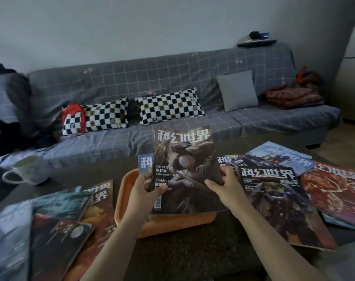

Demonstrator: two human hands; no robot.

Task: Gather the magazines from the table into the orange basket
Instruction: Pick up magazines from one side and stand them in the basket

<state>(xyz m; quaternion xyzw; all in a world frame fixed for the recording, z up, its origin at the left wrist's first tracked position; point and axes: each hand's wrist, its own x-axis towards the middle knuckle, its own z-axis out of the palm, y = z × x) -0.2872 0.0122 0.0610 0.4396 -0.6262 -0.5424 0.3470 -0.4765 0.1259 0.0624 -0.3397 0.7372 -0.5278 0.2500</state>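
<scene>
- Left hand (pixel 146 191): its grip is closed on the near left edge of the held magazine (pixel 184 169), thumb on the cover.
- Right hand (pixel 223 185): grip closed on the near right edge of the same magazine.
- Held magazine: stands tilted above the orange basket (pixel 130 218), long axis running near to far; a second copy (pixel 145 164) stands behind it.
- Basket: directly beneath both hands, so the coming move is likely straight down.
- Bench (pixel 192 250): loose magazines left (pixel 61 230) and right (pixel 280 203).

I'm looking into a home living room: a grey checked sofa (pixel 172 82) with chequered pillows (pixel 170 106) along a plain wall, a folded blanket (pixel 292 97) on its end, and a mug (pixel 25 169) on the low tabletop (pixel 192 250).
</scene>
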